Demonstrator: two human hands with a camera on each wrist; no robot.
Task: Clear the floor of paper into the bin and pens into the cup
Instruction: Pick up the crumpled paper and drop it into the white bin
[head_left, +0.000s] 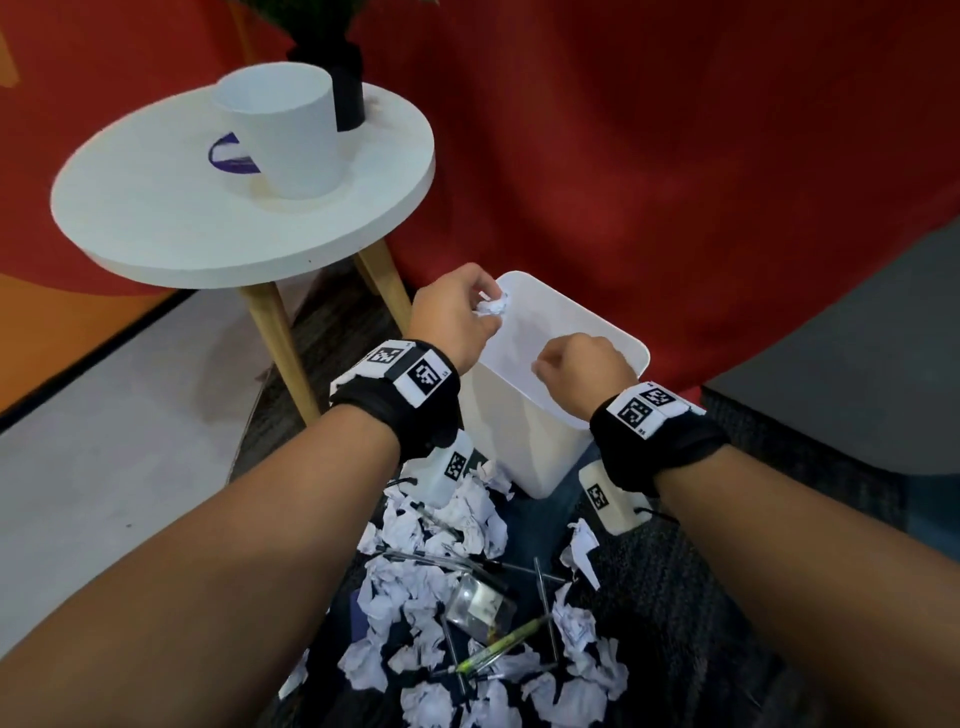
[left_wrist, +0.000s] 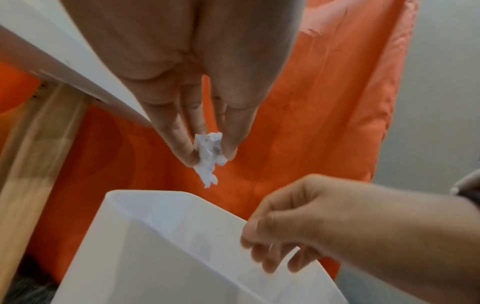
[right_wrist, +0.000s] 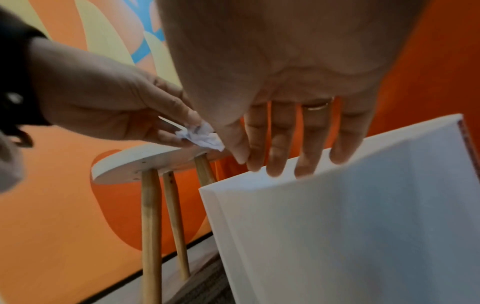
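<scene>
My left hand pinches a small crumpled paper ball between thumb and fingertips, just above the far left corner of the white bin. My right hand hangs over the bin's near side with relaxed fingers and holds nothing. Many crumpled papers lie on the dark carpet below my arms, mixed with several pens: a green pen and black pens. The white cup stands on the round white table.
The table's wooden legs stand left of the bin. Red fabric rises behind the bin. A dark grey surface sits at right. A black vase stands behind the cup. A clear plastic piece lies among the papers.
</scene>
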